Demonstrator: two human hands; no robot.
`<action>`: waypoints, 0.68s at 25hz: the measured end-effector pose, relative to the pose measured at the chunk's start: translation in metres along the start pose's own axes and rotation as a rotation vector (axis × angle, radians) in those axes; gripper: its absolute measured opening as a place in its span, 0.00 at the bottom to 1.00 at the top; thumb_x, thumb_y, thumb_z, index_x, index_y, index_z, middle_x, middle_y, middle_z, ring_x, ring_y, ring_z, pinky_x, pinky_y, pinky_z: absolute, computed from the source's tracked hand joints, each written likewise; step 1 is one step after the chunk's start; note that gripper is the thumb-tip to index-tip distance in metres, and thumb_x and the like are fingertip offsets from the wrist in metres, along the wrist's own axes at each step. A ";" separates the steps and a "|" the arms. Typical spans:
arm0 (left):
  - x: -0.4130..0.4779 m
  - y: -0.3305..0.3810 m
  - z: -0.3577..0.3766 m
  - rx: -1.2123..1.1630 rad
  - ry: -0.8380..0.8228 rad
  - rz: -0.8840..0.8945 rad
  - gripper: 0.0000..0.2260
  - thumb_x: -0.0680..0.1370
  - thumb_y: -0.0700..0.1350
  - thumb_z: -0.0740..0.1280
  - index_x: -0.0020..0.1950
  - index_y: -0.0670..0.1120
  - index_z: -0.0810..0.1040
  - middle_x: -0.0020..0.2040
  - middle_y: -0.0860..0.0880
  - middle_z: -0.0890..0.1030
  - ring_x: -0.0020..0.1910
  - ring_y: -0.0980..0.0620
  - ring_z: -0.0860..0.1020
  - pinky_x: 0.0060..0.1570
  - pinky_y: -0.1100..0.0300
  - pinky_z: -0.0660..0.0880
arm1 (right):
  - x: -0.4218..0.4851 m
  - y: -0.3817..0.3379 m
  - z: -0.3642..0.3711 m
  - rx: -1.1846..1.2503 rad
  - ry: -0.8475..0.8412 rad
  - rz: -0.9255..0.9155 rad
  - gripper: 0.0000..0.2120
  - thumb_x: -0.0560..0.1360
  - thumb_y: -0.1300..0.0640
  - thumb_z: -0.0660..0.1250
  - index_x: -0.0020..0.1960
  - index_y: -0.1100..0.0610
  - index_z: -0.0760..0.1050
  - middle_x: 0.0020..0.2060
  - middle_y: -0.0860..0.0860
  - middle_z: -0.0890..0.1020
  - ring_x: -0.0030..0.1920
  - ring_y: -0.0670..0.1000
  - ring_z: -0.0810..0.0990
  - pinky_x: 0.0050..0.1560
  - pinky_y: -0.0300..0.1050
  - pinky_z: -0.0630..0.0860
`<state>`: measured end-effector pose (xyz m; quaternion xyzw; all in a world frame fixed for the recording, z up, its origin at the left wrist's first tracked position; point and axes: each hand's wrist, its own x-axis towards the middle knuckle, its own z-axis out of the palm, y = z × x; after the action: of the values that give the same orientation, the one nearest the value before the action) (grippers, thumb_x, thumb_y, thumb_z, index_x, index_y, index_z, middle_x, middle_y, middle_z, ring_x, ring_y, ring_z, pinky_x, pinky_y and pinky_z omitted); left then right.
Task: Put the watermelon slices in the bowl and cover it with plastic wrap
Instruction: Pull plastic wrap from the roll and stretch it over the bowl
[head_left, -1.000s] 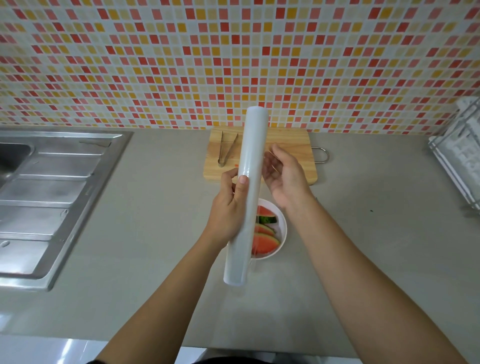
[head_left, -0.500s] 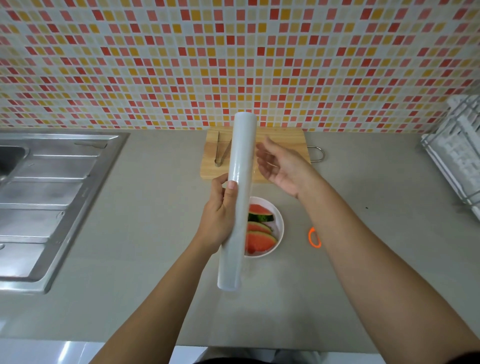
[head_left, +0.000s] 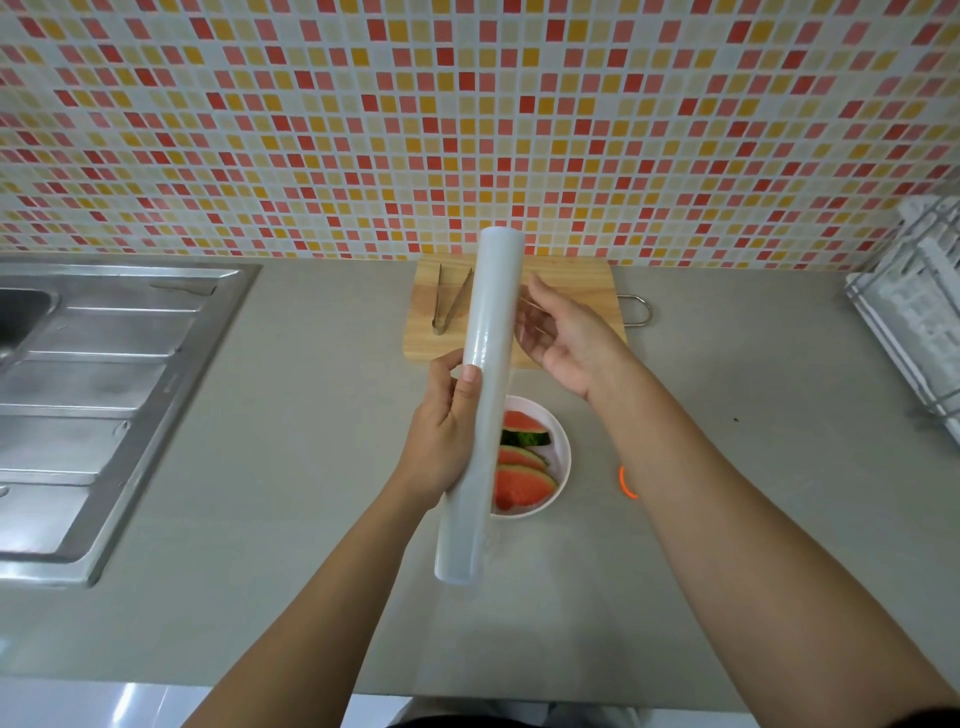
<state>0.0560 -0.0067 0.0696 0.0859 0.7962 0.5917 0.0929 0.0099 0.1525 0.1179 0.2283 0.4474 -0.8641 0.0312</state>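
A wooden cutting board (head_left: 571, 278) lies at the back edge of the grey counter (head_left: 285, 467), against the tiled wall (head_left: 467, 130), with metal tongs (head_left: 448, 306) on its left part. A steel sink (head_left: 104, 389) fills the counter's left side. A wire dish rack (head_left: 914, 312) stands at the right edge. A small orange ring (head_left: 626, 483) lies mid-counter.

The plastic wrap roll (head_left: 488, 426) hides the bowl's (head_left: 565, 457) left side.

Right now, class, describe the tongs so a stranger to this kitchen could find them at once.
Find the wooden cutting board against the tiled wall. The tongs lie on its left end, just left of the held-up plastic wrap roll. They are the only metal, V-shaped thing on the wood.
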 end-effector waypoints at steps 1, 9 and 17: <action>0.000 0.000 0.000 0.002 -0.005 0.001 0.14 0.79 0.63 0.51 0.61 0.62 0.64 0.47 0.74 0.73 0.47 0.68 0.75 0.44 0.60 0.73 | 0.001 0.000 0.001 -0.011 0.010 -0.033 0.03 0.74 0.59 0.68 0.44 0.58 0.78 0.32 0.49 0.81 0.33 0.44 0.78 0.33 0.34 0.77; -0.003 0.000 0.003 0.006 -0.019 0.010 0.15 0.80 0.62 0.51 0.64 0.59 0.65 0.46 0.72 0.75 0.45 0.66 0.76 0.46 0.57 0.76 | 0.007 -0.003 0.002 0.230 0.036 0.043 0.04 0.73 0.58 0.69 0.43 0.59 0.78 0.30 0.50 0.80 0.28 0.44 0.78 0.33 0.36 0.77; -0.008 -0.003 0.000 -0.011 -0.030 -0.003 0.16 0.78 0.62 0.52 0.63 0.59 0.65 0.45 0.72 0.74 0.45 0.65 0.76 0.47 0.55 0.76 | 0.010 -0.009 0.005 0.194 0.070 0.193 0.04 0.72 0.58 0.71 0.42 0.58 0.77 0.29 0.48 0.76 0.30 0.42 0.73 0.31 0.35 0.75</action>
<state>0.0630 -0.0100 0.0670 0.0931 0.7914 0.5947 0.1064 -0.0034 0.1554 0.1225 0.3022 0.3383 -0.8879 0.0764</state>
